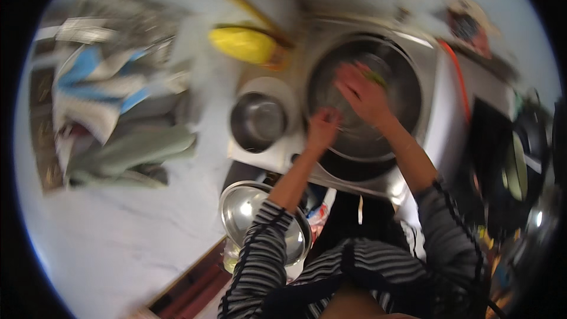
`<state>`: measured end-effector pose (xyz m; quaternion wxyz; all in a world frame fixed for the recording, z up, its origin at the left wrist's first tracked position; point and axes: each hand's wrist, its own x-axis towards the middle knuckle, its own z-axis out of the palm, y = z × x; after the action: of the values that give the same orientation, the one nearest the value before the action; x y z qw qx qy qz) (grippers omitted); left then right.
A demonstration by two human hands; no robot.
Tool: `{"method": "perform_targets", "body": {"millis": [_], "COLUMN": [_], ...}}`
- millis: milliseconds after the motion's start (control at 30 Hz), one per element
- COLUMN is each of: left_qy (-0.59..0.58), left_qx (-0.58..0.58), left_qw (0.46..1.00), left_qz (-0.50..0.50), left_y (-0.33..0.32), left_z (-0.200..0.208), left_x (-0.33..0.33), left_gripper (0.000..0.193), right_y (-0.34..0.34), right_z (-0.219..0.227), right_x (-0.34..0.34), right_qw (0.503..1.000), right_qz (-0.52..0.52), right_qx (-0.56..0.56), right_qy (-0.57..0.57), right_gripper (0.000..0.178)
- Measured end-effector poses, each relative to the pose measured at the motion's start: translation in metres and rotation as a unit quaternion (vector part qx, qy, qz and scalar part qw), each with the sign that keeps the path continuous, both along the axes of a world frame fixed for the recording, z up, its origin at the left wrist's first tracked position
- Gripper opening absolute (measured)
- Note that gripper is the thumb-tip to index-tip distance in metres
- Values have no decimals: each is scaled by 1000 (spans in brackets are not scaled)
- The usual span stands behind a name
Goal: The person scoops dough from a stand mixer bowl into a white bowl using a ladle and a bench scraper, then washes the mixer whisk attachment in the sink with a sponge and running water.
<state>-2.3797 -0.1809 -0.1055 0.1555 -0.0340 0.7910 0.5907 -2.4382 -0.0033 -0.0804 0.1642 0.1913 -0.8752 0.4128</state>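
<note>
A round metal basin (401,112) sits in the steel sink (438,59) in front of me, its inside pale and blurred. My right hand (361,94) is down in it, fingers bent together. A small piece of green vegetable (374,77) shows along that hand's far edge and seems to be in its grip; its kind is too smeared to tell. Over the basin's left rim, my left hand (324,127) has its fingers curled inward. What they hold, if anything, is hidden by blur. The two hands are apart.
Left of the sink stands a small metal bowl (258,121), with a yellow packet (243,44) beyond it. Below my left forearm is a large shiny bowl (235,215). Crumpled cloths (127,150) lie far left. An orange hose (458,77) runs along the right.
</note>
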Motion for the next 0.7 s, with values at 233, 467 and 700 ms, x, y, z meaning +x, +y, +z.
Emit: {"method": "perform_targets", "body": {"millis": [233, 467, 700], "left_qy": [64, 181, 198], "left_qx": [-91, -124, -166], "left_qw": [992, 965, 942], "left_qz": [-65, -141, -214], "left_y": [-2, 2, -4], "left_z": [17, 18, 20], "left_x": [4, 1, 8], "left_gripper": [17, 18, 13], "right_y": [74, 27, 39], "right_z": [-115, -61, -54], "right_x": [-85, 7, 6], "right_qw": [849, 937, 851], "right_qz": [-216, -289, -300], "right_qx": [-229, -51, -302], "right_qy": [-424, -190, -307], "right_gripper": [35, 36, 24]}}
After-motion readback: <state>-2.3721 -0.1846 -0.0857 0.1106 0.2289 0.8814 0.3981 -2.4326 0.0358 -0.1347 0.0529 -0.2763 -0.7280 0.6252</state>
